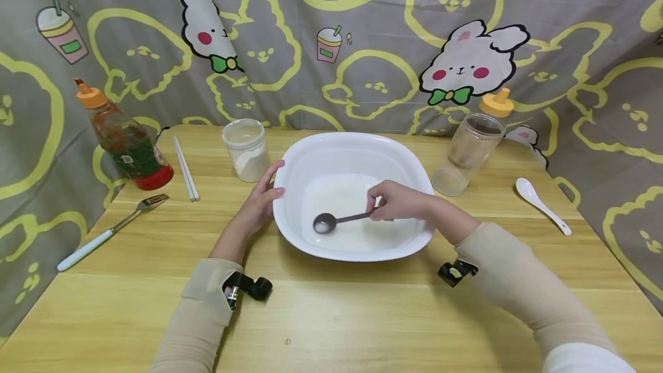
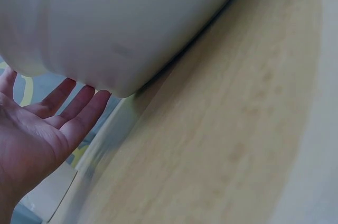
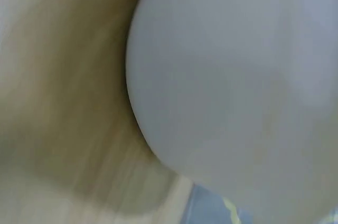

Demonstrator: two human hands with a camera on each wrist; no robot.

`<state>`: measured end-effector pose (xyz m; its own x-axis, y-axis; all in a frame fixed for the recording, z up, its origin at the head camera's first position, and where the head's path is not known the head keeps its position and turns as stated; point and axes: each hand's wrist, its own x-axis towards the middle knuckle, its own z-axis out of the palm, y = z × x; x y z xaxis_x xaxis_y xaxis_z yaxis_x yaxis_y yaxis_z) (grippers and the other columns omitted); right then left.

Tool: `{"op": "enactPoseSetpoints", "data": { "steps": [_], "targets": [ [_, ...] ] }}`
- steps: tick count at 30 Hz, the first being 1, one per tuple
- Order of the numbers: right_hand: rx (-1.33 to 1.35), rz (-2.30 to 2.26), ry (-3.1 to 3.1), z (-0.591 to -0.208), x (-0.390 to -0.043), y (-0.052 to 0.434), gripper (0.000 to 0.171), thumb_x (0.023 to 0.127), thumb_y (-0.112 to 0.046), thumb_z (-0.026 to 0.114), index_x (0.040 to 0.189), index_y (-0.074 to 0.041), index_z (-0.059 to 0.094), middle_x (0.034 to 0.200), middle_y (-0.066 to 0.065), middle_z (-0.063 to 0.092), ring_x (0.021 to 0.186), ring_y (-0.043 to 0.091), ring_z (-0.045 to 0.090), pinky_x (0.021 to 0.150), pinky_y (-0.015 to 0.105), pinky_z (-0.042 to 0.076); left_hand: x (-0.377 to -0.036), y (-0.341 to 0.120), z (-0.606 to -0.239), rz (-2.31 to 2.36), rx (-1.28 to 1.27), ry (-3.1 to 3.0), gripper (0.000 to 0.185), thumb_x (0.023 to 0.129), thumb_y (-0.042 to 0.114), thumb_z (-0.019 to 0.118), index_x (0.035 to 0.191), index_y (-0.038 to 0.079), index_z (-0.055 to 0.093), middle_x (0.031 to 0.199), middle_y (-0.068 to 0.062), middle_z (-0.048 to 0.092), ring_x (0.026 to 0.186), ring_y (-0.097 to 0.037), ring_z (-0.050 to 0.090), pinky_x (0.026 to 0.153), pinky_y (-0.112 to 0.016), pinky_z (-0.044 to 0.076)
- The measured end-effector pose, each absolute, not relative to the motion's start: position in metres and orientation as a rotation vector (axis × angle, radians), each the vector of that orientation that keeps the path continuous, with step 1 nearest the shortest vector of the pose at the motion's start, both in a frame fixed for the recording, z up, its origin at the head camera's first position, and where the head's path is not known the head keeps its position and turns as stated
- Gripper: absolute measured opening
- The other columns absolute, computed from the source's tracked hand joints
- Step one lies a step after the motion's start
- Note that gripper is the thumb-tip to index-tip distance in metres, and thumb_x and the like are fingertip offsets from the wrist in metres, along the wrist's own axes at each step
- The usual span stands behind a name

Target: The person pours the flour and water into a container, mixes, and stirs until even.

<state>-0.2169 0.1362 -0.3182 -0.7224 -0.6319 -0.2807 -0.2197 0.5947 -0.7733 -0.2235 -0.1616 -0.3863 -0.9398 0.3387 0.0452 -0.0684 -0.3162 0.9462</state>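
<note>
The person sits at a wooden surface (image 1: 362, 315) with a wide white bowl (image 1: 414, 166) in the middle. The right hand (image 1: 401, 200) pinches the handle of a dark metal spoon (image 1: 331, 222), fingers curled around it, and the spoon's round end lies low inside the bowl with some white powder on it. The left hand (image 1: 256, 206) rests against the bowl's left wall with straight, relaxed fingers (image 2: 79, 105); it steadies the bowl and grips nothing.

I judge the step in hand is putting powder into the bowl or spreading it over the white layer on the bottom. The next move seems to need a slow tilt or sweep of the spoon, while the left hand keeps the bowl from sliding.

Far left of the bowl stands a clear jar of white powder (image 1: 246, 151) with no lid. On the far right is 1 nearly empty bottle with an orange cap (image 1: 473, 145).
</note>
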Motion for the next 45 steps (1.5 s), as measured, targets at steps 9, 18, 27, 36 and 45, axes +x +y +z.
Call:
{"op": "enactPoseSetpoints", "data": {
  "steps": [9, 18, 27, 36, 45],
  "targets": [
    [-0.616, -0.84, 2.563, -0.3, -0.22, 0.166, 0.007, 0.071, 0.003, 0.056, 0.07, -0.004, 0.057, 0.059, 0.003, 0.054, 0.05, 0.011, 0.044, 0.047, 0.023, 0.036, -0.224, -0.161, -0.386, 2.338, 0.341, 1.653, 0.059, 0.079, 0.007, 0.047, 0.133, 0.023, 0.027, 0.119, -0.02, 0.033, 0.091, -0.026, 0.05, 0.066, -0.033, 0.05],
    [-0.552, -1.006, 2.475, -0.313, -0.224, 0.146, 0.004, 0.073, 0.002, 0.055, 0.074, -0.003, 0.055, 0.048, 0.001, 0.045, 0.043, 0.01, 0.04, 0.043, 0.022, 0.032, -0.224, -0.161, -0.387, 2.328, 0.34, 1.676, 0.058, 0.079, 0.007, 0.046, 0.132, 0.023, 0.027, 0.121, -0.022, 0.032, 0.091, -0.027, 0.051, 0.065, -0.033, 0.05],
    [-0.652, -0.964, 2.29, -0.308, -0.216, 0.151, 0.004, 0.073, 0.003, 0.056, 0.075, 0.0, 0.057, 0.047, 0.001, 0.042, 0.043, 0.009, 0.035, 0.043, 0.02, 0.028, -0.224, -0.161, -0.387, 2.331, 0.346, 1.675, 0.06, 0.078, 0.008, 0.047, 0.132, 0.022, 0.027, 0.119, -0.018, 0.035, 0.089, -0.023, 0.052, 0.066, -0.034, 0.05],
    [-0.791, -0.761, 2.494, -0.292, -0.216, 0.167, 0.01, 0.07, 0.005, 0.054, 0.07, -0.004, 0.056, 0.058, 0.0, 0.052, 0.048, 0.009, 0.039, 0.044, 0.021, 0.029, -0.224, -0.162, -0.387, 2.34, 0.355, 1.658, 0.058, 0.079, 0.007, 0.047, 0.132, 0.023, 0.028, 0.118, -0.019, 0.034, 0.091, -0.025, 0.05, 0.066, -0.033, 0.049],
    [-0.812, -0.953, 2.307, -0.312, -0.217, 0.155, 0.005, 0.075, 0.004, 0.054, 0.078, 0.001, 0.057, 0.047, -0.002, 0.042, 0.043, 0.007, 0.035, 0.042, 0.019, 0.028, -0.224, -0.161, -0.386, 2.337, 0.353, 1.667, 0.058, 0.079, 0.008, 0.047, 0.131, 0.023, 0.028, 0.118, -0.018, 0.034, 0.093, -0.026, 0.049, 0.067, -0.032, 0.049]
  ]
}}
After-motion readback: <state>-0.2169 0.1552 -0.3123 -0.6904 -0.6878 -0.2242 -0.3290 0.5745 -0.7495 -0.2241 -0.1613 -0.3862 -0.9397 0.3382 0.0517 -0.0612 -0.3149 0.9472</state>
